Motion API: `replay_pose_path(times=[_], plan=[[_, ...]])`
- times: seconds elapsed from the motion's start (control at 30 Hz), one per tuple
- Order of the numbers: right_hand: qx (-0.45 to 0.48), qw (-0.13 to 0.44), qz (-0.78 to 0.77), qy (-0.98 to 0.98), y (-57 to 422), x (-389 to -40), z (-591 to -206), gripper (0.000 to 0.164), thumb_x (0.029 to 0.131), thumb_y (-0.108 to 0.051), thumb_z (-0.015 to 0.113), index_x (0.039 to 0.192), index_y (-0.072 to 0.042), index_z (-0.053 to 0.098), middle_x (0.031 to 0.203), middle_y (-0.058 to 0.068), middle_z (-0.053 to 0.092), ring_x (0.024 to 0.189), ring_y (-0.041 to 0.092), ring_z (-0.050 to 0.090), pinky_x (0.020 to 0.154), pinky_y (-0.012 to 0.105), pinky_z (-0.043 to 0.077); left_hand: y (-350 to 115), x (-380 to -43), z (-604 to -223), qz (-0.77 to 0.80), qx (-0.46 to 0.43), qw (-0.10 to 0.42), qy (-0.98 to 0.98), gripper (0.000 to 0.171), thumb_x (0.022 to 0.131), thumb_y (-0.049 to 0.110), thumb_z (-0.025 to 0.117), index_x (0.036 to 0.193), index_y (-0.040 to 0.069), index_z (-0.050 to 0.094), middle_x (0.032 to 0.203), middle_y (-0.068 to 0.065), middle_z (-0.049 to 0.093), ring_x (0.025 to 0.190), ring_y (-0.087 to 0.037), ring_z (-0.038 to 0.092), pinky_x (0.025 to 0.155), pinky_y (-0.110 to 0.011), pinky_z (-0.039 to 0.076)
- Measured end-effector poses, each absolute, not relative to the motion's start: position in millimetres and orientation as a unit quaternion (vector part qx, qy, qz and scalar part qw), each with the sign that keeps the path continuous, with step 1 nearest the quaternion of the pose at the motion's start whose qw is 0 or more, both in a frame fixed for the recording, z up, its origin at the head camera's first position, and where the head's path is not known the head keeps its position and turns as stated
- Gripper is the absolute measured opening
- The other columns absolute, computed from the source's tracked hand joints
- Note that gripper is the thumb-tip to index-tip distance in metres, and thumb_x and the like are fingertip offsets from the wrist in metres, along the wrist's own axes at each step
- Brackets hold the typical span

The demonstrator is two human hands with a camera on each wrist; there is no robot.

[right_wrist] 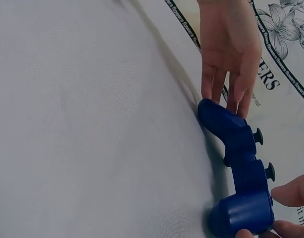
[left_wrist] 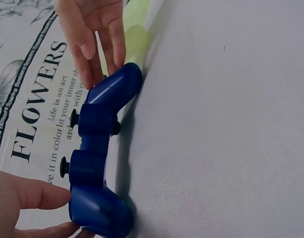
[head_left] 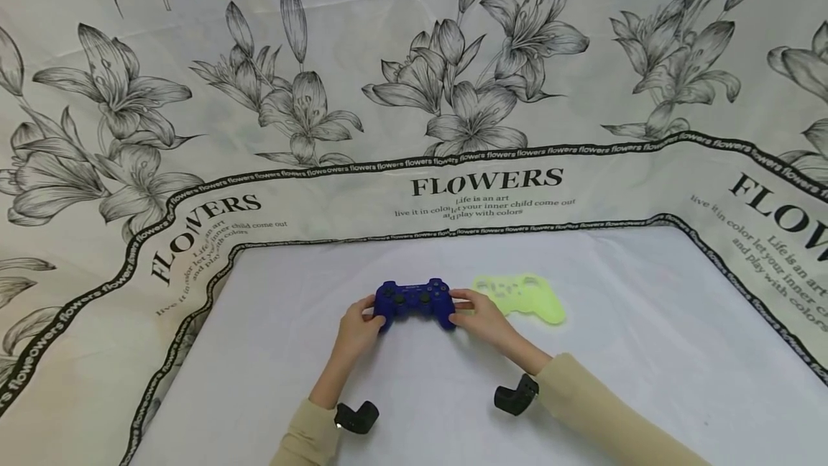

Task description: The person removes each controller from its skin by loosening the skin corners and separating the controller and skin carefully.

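A dark blue game controller sits between both hands near the middle of the white table. My left hand holds its left handle, thumb on the near side and fingers around the outer edge. On the opposite handle, my right hand holds it the same way. The left wrist view shows the controller edge-on with its black thumbsticks to the left. Just right of my right hand, a lime-green controller-shaped cover with cut-out holes lies flat, partly hidden by that hand.
White cloth covers the table. Behind and along the sides stands a curtain printed with lilies and lettering. Black wrist devices sit by both beige sleeves.
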State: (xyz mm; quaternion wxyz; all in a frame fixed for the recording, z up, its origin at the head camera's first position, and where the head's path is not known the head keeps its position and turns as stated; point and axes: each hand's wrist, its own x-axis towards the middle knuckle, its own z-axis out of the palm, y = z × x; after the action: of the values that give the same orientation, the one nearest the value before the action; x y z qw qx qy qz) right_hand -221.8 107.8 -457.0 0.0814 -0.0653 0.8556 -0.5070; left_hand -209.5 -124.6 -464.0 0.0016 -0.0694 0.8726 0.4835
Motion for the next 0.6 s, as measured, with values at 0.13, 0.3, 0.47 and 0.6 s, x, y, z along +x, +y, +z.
replay_pose_path(times=[0.13,0.3,0.47,0.6], plan=[[-0.068,0.089,-0.5,0.859,103,-222,-455,0.052,0.086,-0.007,0.065,0.134,0.004,0.05,0.136,0.025,0.053,0.121,0.039,0.054,0.099,0.05,0.046,-129,-210,-463,0.481,-0.074,0.001,0.873,0.05,0.087,0.008,0.06,0.134,-0.005,0.05,0.132,-0.022,0.056,0.113,-0.033,0.06,0.089,-0.04,0.053],[-0.085,0.098,-0.486,0.864,105,-222,-456,0.049,0.088,-0.008,0.062,0.134,0.002,0.051,0.136,0.024,0.053,0.122,0.038,0.055,0.098,0.05,0.047,-134,-212,-466,0.482,-0.07,0.005,0.873,0.048,0.087,0.007,0.059,0.133,-0.005,0.051,0.131,-0.022,0.058,0.112,-0.033,0.061,0.087,-0.039,0.055],[-0.145,0.093,-0.485,0.858,122,-224,-456,0.037,0.097,-0.007,0.047,0.132,0.004,0.052,0.131,0.027,0.055,0.115,0.039,0.059,0.091,0.044,0.053,-142,-213,-466,0.469,-0.026,0.03,0.882,0.049,0.094,0.012,0.052,0.139,-0.005,0.045,0.141,-0.023,0.049,0.126,-0.038,0.051,0.103,-0.047,0.044],[-0.202,0.071,-0.489,0.846,142,-223,-458,0.036,0.104,-0.011,0.037,0.132,0.005,0.052,0.133,0.026,0.054,0.119,0.04,0.056,0.092,0.041,0.053,-154,-213,-466,0.432,0.028,0.04,0.9,0.05,0.099,0.018,0.047,0.144,-0.002,0.039,0.147,-0.021,0.041,0.134,-0.04,0.043,0.11,-0.052,0.036]])
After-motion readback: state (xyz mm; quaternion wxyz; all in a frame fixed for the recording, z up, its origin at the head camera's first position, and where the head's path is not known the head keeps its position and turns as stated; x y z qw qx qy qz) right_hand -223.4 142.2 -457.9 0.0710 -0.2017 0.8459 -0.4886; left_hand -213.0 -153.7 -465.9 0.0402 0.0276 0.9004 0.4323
